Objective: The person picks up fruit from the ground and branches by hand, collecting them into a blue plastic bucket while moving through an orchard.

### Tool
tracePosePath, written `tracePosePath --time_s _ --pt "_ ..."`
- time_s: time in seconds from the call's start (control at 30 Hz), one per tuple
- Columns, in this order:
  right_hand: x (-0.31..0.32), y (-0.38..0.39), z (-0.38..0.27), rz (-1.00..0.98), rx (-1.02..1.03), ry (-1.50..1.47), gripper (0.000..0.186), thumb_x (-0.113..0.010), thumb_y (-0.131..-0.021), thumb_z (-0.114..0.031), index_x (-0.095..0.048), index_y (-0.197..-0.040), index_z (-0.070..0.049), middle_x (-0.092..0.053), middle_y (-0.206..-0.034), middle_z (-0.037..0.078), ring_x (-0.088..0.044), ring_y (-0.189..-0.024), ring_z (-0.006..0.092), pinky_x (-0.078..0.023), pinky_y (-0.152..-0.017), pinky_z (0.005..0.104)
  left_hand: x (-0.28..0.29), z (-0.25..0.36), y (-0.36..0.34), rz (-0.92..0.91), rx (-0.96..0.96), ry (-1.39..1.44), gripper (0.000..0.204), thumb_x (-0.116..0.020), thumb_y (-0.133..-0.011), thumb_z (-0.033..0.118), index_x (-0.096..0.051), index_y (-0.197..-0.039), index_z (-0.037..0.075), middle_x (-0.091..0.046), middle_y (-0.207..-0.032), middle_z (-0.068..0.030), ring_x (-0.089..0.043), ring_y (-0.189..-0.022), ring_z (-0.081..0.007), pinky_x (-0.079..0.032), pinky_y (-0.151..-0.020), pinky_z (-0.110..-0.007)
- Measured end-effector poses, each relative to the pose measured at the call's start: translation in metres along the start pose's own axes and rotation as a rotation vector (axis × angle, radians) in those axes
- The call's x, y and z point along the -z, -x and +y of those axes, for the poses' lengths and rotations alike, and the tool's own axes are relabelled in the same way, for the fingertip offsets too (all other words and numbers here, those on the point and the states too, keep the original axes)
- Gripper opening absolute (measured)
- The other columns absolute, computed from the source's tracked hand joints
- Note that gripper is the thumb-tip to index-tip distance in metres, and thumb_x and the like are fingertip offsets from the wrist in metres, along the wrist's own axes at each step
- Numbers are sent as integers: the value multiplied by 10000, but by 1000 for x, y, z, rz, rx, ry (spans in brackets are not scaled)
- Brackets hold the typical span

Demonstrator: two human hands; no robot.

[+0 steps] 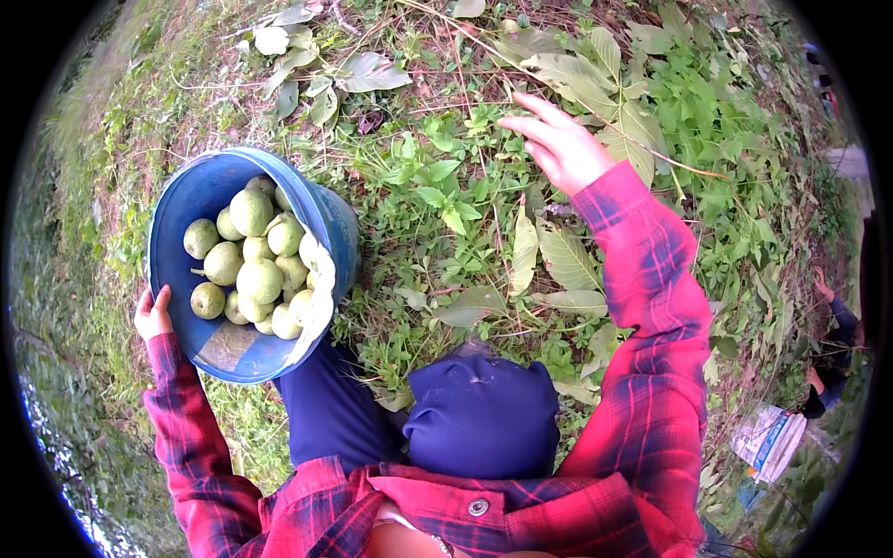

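My left hand [153, 313] grips the lower left rim of a blue plastic bucket [330, 242], which holds several round, pale green fruits [259, 279] and has a pale, crumpled piece of material [319, 279] along its inner right side. My right hand [558, 144] is held out over the weedy ground with its fingers stretched apart and nothing in it, beside a leafy branch [581, 79] with large green leaves. Just beyond that hand, near the top of the view, a small round pale object [510, 26] lies among the leaves.
Grass, weeds, fallen leaves [567, 256] and dry twigs cover the ground. My knees [479, 418] are bent below. At the right edge are another person's hand [819, 284] and dark sleeve [842, 316], with a white printed container [767, 437] lower down.
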State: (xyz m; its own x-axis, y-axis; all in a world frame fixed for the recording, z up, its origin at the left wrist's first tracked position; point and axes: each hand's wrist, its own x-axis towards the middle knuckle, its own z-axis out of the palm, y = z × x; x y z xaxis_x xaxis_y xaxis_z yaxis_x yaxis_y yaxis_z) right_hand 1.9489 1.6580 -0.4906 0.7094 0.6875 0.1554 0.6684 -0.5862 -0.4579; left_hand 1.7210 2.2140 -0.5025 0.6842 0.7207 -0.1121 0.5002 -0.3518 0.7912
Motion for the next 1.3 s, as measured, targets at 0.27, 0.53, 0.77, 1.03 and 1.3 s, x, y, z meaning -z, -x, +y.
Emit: tracePosePath --time_s 0.27,0.53,0.77,1.03,1.3 --pt "57 -135 146 549 -321 -44 189 -467 -731 -66 -541 -901 -29 -576 -799 58 -548 -699 135 -418 -666 230 -3 12 12 15 -62 -75 265 -569 -672 73 -513 -911 -28 -549 -820 -54 -498 -696 -105 -394 -662 -214" --pt "-93 -178 251 450 -510 79 240 -459 -685 -62 -560 -895 -118 -552 -828 129 -528 -793 247 -398 -726 306 -8 43 36 6 -41 -164 223 -532 -698 53 -502 -911 -8 -536 -797 -24 -478 -687 -83 -381 -653 -202" --pt "-112 -191 240 26 -766 230 518 -560 -638 -45 -383 -1091 -224 -403 -1010 137 -456 -902 314 -386 -743 354 -1 38 42 27 29 -156 235 -527 -709 48 -494 -935 -9 -536 -837 -31 -484 -720 -88 -384 -671 -205" --pt "-92 -135 217 1100 -662 -672 509 -655 -571 -102 -328 -960 -81 -500 -766 127 -528 -634 207 -448 -567 292 0 32 30 14 2 -156 226 -546 -703 65 -515 -914 -9 -546 -823 -33 -489 -695 -87 -387 -656 -206" --pt "-14 -121 -36 278 -18 -1963 409 -542 -715 -190 -293 -1020 -82 -479 -855 164 -516 -583 201 -435 -455 256 -5 44 36 157 48 -106 246 -590 -669 88 -541 -882 -23 -559 -785 -42 -489 -672 -93 -386 -659 -209"
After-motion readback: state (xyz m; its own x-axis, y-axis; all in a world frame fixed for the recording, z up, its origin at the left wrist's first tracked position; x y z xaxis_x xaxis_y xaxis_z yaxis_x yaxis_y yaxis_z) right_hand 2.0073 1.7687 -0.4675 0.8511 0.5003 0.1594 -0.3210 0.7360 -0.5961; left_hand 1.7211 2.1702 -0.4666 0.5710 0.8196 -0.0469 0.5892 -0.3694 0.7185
